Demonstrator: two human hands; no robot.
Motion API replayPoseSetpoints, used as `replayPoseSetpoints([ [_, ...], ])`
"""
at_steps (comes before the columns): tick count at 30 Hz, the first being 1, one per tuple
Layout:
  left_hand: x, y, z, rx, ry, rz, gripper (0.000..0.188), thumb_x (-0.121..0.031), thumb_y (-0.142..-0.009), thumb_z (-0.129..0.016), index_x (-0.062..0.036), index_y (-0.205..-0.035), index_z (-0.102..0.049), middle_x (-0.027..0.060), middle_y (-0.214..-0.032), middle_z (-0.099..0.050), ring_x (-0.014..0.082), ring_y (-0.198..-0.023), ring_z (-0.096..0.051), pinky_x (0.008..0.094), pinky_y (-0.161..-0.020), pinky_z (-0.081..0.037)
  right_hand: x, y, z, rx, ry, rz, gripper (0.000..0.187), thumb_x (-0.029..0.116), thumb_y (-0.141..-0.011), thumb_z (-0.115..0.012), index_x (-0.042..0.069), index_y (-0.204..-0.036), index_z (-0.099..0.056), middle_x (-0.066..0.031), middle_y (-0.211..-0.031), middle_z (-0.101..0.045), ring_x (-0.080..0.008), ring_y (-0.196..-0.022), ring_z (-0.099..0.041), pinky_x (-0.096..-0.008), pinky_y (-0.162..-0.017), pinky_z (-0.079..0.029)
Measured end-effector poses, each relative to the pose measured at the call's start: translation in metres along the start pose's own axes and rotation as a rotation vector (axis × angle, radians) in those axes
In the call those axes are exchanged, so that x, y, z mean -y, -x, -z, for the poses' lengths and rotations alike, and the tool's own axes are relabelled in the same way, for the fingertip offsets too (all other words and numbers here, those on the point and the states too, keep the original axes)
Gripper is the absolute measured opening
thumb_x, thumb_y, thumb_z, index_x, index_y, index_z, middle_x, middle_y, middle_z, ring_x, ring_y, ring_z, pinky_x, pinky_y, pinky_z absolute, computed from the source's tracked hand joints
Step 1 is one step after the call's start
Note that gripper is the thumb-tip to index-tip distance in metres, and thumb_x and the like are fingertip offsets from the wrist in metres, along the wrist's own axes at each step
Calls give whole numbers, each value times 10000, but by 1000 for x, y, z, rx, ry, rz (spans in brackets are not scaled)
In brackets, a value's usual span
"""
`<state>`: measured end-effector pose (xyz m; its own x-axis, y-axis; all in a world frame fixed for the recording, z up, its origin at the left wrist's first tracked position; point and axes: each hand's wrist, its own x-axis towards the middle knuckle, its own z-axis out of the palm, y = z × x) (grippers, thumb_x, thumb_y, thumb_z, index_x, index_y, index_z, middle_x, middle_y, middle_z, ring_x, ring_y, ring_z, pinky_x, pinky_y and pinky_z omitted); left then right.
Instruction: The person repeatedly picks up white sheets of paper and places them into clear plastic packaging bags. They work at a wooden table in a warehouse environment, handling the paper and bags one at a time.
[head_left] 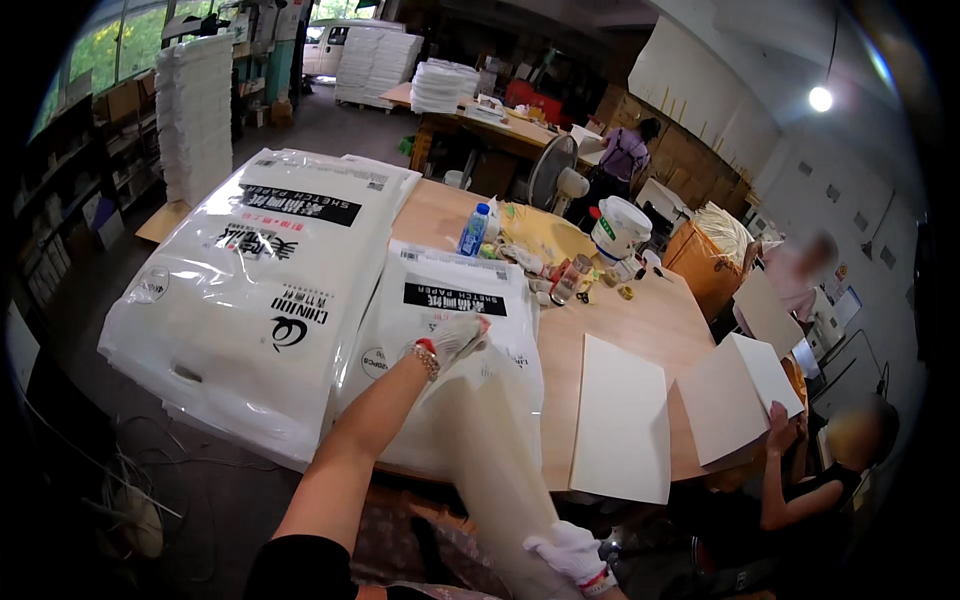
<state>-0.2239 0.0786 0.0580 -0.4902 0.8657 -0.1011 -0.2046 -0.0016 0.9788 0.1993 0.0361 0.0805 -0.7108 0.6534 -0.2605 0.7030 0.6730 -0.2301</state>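
Observation:
My left hand [456, 340], in a white glove with a bracelet at the wrist, rests on the smaller stack of printed clear plastic bags [400, 325], fingers stretched along its top. Near the lower edge, my right hand [570, 553], also gloved, is closed on the end of a translucent plastic bag [505, 455]. That bag stretches, smeared by motion, from below my left hand down to my right. A larger stack of printed plastic bags [215, 330] lies to the left, its surface glossy.
White paper sheets [620, 420] lie at the table's right. Beyond them a seated person [800, 480] handles a folded board [735, 395]. A blue-capped bottle [474, 230], a glass jar [571, 281], scissors [584, 296], a white bucket [620, 230] and a fan [553, 175] stand farther back.

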Motion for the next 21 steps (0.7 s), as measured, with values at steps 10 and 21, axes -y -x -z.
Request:
replayPoseSetpoints([
  [10, -2, 131, -138, 585, -763, -65, 407, -377, -877, -518, -119, -1189, -485, 133, -969, -630, 290, -887, -613, 440, -826, -456, -38, -112, -23, -576, -385, 247, 338, 218, -800, -645, 41, -1067, -537, -148, -1109, -581, -307, -897, -590, -394, -778, -491],
  [21, 200, 204, -44, -138, -1140, -815, 255, -274, -930, -452, -75, -1017, -586, 160, -861, -608, 304, -782, -606, 384, -696, -506, -105, -176, -114, -496, -38, -343, 229, 194, -774, -592, 112, -987, -566, -154, -882, -606, -396, -831, -585, -482, -666, -467],
])
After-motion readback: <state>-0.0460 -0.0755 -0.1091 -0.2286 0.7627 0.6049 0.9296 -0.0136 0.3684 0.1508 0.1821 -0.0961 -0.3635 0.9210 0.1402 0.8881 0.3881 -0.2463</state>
